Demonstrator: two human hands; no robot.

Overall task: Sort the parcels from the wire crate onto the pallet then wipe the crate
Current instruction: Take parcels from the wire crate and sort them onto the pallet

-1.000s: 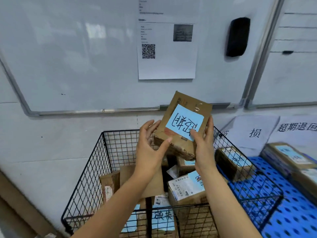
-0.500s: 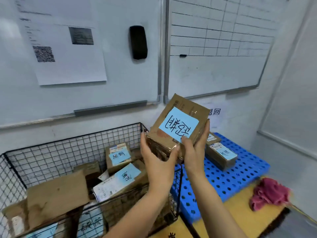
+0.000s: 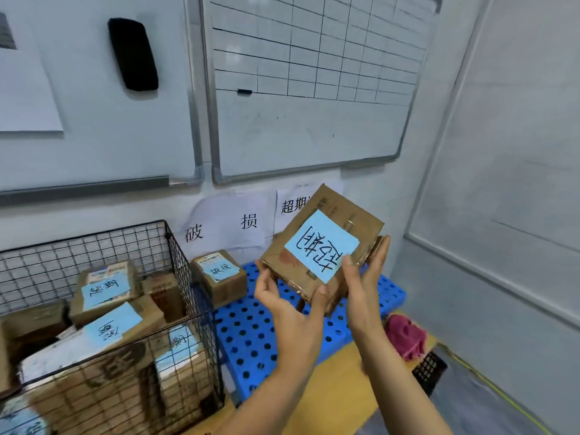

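Observation:
Both hands hold a flat cardboard parcel (image 3: 342, 221) with a blue handwritten label, tilted, above the right part of the blue perforated pallet (image 3: 251, 334). My left hand (image 3: 282, 302) grips its lower left edge. Along the parcel's right side sits my right hand (image 3: 364, 277). The black wire crate (image 3: 175, 255) stands at the left with several labelled cardboard parcels (image 3: 103, 290) inside. One parcel (image 3: 219, 274) rests on the pallet's left rear corner.
Two paper signs (image 3: 232, 221) hang on the wall behind the pallet. A pink cloth (image 3: 405, 335) lies on the yellow floor right of the pallet. Whiteboards (image 3: 314, 89) cover the wall above. A white wall closes the right side.
The parcel has travelled right, from above the crate to above the pallet, still in both hands. My view has swung right with it.

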